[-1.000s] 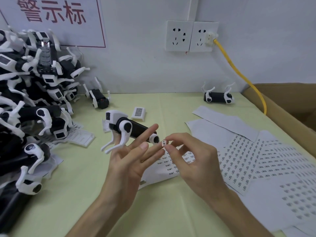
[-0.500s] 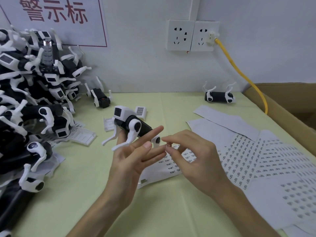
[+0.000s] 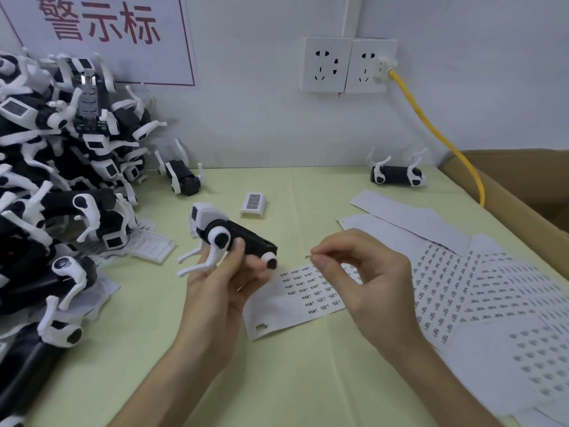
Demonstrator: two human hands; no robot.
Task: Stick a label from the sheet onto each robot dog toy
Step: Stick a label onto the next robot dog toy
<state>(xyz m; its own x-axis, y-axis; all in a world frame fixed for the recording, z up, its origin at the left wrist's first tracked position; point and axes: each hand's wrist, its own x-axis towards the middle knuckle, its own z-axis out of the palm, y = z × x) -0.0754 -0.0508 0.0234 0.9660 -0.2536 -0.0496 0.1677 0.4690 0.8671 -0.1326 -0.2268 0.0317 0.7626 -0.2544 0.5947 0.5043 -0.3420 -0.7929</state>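
Above the label sheet (image 3: 303, 295), the left hand (image 3: 221, 291) gripped a robot dog toy (image 3: 231, 237); just right of it, the right hand (image 3: 366, 275) pinched a tiny label (image 3: 308, 257), edge-on, unreadable. Sheet print too small to read. Wall sign (image 3: 98, 29) behind read "警示标".

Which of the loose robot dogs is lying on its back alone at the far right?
The robot dog by the yellow cable, legs pointing up near the wall. The held dog is in the left hand; another lies beside the pile.
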